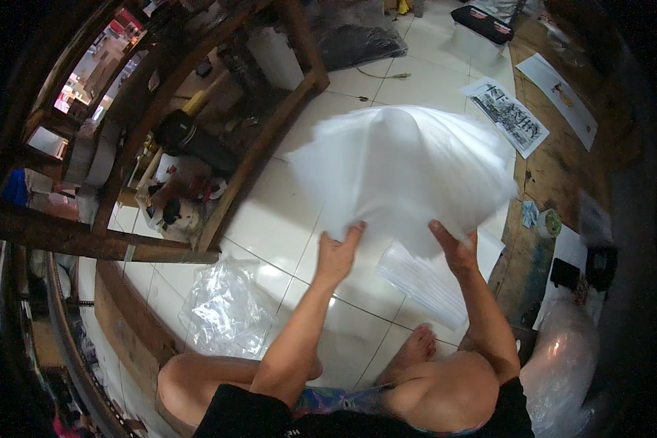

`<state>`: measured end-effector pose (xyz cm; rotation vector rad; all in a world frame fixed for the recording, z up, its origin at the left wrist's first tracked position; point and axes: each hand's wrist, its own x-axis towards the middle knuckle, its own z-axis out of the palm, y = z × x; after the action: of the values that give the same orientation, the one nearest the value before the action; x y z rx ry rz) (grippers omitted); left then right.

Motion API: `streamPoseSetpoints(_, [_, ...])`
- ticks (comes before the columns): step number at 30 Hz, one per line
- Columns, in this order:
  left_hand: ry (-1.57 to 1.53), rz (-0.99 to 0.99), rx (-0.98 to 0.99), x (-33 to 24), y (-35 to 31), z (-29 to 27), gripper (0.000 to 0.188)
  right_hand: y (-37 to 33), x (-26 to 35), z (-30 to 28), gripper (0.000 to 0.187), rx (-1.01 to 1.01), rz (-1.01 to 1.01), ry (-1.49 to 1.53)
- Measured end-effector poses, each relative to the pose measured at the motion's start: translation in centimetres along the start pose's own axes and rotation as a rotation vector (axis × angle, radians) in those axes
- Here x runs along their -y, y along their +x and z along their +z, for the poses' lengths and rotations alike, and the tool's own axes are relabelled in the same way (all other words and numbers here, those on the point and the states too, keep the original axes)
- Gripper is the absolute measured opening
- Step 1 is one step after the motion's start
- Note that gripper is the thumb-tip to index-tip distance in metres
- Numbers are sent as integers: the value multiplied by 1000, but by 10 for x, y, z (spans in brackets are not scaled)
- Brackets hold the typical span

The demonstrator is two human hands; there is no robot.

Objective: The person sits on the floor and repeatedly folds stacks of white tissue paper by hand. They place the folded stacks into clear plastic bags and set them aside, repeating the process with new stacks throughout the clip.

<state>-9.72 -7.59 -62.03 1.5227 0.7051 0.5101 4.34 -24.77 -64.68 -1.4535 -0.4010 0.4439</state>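
A thick stack of thin white sheets (401,168) is raised over the tiled floor, its far edges fanned out and blurred. Gripping its near edge on the left is my left hand (337,254), thumb on top and fingers hidden beneath. My right hand (456,250) grips the same edge farther right, also with the thumb on top. Whether the sheets are paper, foam or plastic I cannot tell. Another flat pile of whitish sheets (423,285) lies on the floor below, partly behind my right forearm. A crumpled clear plastic bag (226,306) rests left of my left forearm.
A wooden frame shelf (263,160) with assorted goods stands at the left. Along the right runs a wooden board (522,241), bearing printed sheets (507,113), a small round green container (549,223) and dark objects. A black-lidded clear box (480,36) stands far right; a black plastic bag (358,47) lies beyond.
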Motion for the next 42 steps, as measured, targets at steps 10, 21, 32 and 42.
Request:
streamPoseSetpoints(10, [109, -140, -57, 48, 27, -47, 55, 48, -137, 61, 78, 317, 44, -214])
streamPoseSetpoints(21, [229, -110, -82, 49, 22, -38, 48, 40, -107, 52, 74, 663, -38, -866])
streamPoseSetpoints(32, [698, 331, 253, -67, 37, -101, 27, 43, -89, 64, 57, 494, 192, -181])
streamPoseSetpoints(42, [510, -280, 280, -238, -10, -67, 43, 13, -69, 123, 67, 638, 286, 1150])
